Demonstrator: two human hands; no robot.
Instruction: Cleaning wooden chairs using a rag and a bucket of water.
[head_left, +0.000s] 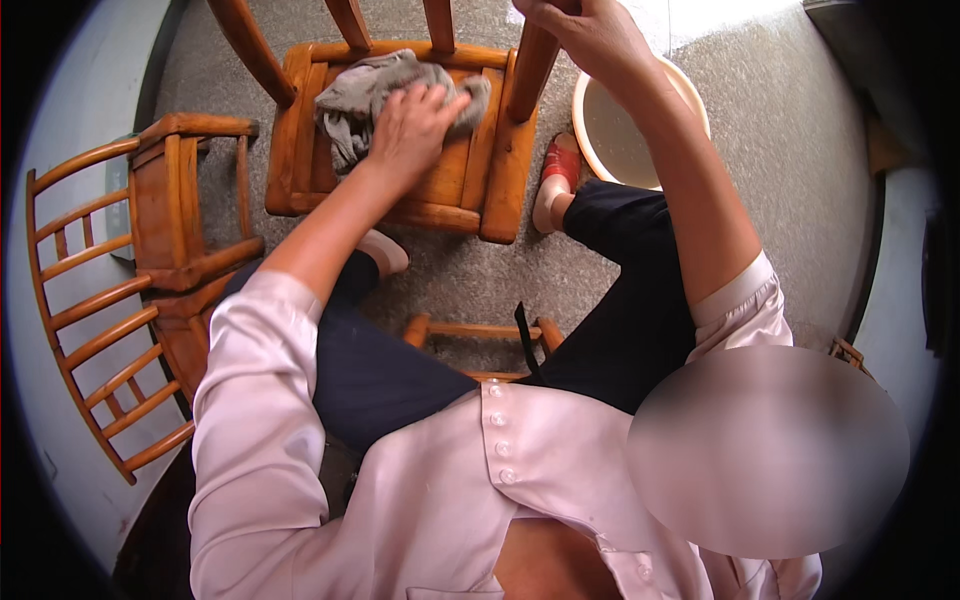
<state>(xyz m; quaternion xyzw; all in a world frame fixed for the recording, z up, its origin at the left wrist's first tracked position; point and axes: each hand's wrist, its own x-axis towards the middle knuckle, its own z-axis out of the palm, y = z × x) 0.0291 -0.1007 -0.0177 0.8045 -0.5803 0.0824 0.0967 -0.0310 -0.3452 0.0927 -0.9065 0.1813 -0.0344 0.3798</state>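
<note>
My left hand (416, 135) presses a damp-looking grey cloth (367, 82) onto the seat of a wooden chair (501, 180), its fingers spread over the bunched fabric. The cloth covers much of the seat's upper left part. At the top edge, partly cut off by the frame, my right hand (574, 19) is closed around the top of a post of the chair's back. The chair stands upright on the floor in front of me, its back on the far side.
A pale plastic basin (581, 127) of cloudy water stands right of the chair, beside my foot in a red slipper (562, 161). More wooden chairs (161, 202) line the left wall. Between my legs shows part of a wooden seat frame (480, 330). Speckled floor (757, 142) extends to the right.
</note>
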